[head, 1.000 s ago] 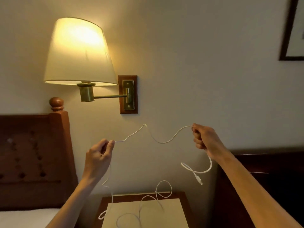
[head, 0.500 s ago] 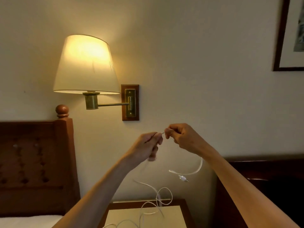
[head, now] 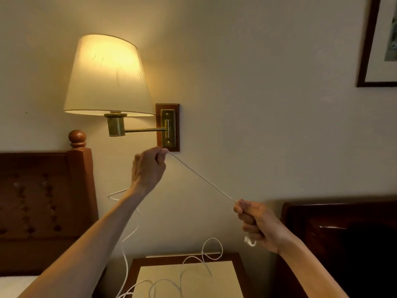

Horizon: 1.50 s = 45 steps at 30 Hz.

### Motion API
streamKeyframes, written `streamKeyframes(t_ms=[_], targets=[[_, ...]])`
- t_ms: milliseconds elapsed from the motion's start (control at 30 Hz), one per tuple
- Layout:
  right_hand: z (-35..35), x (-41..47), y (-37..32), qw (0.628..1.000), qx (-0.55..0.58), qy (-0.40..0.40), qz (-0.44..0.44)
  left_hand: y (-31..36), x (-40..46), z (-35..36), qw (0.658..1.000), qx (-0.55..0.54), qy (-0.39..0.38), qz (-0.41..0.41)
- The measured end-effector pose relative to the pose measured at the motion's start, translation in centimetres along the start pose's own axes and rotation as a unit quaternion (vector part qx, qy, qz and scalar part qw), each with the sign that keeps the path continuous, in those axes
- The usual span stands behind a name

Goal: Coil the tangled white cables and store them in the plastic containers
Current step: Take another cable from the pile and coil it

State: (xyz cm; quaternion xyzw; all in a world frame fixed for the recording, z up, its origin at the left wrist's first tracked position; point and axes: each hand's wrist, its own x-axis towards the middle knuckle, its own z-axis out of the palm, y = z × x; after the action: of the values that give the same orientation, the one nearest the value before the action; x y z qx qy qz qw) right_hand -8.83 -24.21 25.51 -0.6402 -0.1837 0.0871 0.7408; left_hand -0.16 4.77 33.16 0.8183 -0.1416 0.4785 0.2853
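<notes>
A thin, smooth white cable (head: 202, 179) runs taut in a straight diagonal across the middle of the frame. The left hand (head: 148, 168), at centre, pinches its upper end with curled fingers. The right hand (head: 257, 222), at lower right, is fisted around the lower end. Slack loops trail down onto the pale tabletop (head: 225, 282) at bottom centre.

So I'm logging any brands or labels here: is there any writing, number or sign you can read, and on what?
None can be read.
Cable: no print visible.
Lamp plate: no marking visible.
Framed picture: cut off at the edge and blurred, no text made out.
</notes>
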Motion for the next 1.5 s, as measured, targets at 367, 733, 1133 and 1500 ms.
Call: streamKeyframes(t_ms=[367, 733, 1133, 1500], targets=[[-1.2, 0.2, -3.0, 0.976, 0.214, -0.010, 0.035, -5.0, -2.7, 1.2, 0.985, 0.025, -0.107, -0.131], [2.8, 4.3, -6.3, 0.994, -0.077, 0.037, -0.064, 8.3, -7.8, -2.2, 0.831, -0.012, -0.523, 0.188], [4.6, 1.8, -3.9, 0.959, 0.188, -0.206, -0.051, 5.7, -1.6, -1.9, 0.972, -0.132, -0.108, 0.163], [1.7, 0.7, -8.4, 0.941, 0.320, -0.095, -0.054, 0.2, -10.3, 3.2, 0.923, -0.305, -0.227, -0.068]])
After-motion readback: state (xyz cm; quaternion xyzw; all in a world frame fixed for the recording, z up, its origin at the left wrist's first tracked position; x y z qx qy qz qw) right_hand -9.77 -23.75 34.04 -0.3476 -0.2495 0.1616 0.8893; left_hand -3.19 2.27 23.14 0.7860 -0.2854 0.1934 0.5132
